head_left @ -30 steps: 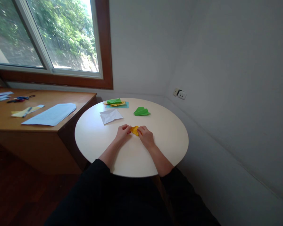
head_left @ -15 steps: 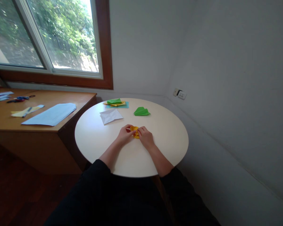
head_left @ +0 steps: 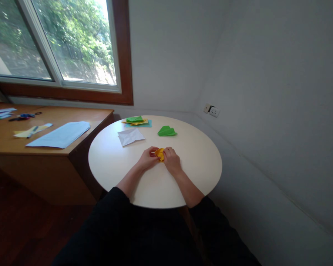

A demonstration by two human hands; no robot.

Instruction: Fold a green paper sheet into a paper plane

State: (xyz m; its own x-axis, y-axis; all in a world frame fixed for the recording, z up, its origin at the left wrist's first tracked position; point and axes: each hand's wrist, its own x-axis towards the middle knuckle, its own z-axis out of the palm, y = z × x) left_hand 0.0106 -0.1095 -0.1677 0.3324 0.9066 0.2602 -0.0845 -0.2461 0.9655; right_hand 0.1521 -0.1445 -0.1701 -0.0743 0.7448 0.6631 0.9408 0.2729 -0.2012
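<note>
Pinching small crumpled yellow paper [head_left: 160,153]: left hand [head_left: 148,159], right hand [head_left: 171,160].

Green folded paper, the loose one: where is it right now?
Head view: the green folded paper lies alone on the round white table, just beyond the hands holding the yellow paper, right of the white sheet.

you have one view only, worn on your head, looking forward and down over your dark-sleeved arms at the round tabletop [head_left: 199,162]. it sits fairly far back, so the window [head_left: 72,44] at upper left, the wooden desk [head_left: 80,118] beside it and the corner walls all fit in.
</note>
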